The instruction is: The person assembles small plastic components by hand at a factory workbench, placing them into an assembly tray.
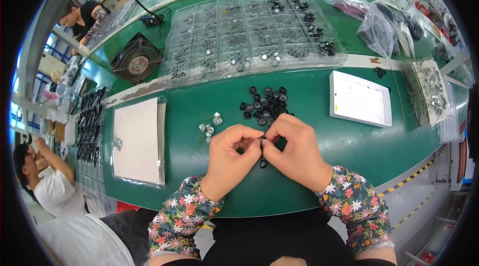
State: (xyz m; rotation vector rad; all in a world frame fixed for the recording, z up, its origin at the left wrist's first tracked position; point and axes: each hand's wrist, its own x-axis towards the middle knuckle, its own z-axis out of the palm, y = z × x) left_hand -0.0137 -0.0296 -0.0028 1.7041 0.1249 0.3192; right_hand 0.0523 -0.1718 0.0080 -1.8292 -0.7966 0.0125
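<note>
My left hand point(230, 154) and my right hand point(294, 149) meet fingertip to fingertip over the green table point(349, 146), pinching a tiny part between them that my fingers mostly hide. A single small black ring point(263, 164) lies on the table just under my hands. Just beyond my fingers sits a heap of small black ring parts point(265, 105). A few small silvery parts point(210, 126) lie left of my left hand.
A large clear compartment tray point(249, 36) of small parts fills the table's far half. A white tray point(358, 98) sits right, a white sheet in a clear tray point(136, 141) left, a fan point(136, 59) far left. Plastic bags point(379, 26) lie far right. Other people work nearby.
</note>
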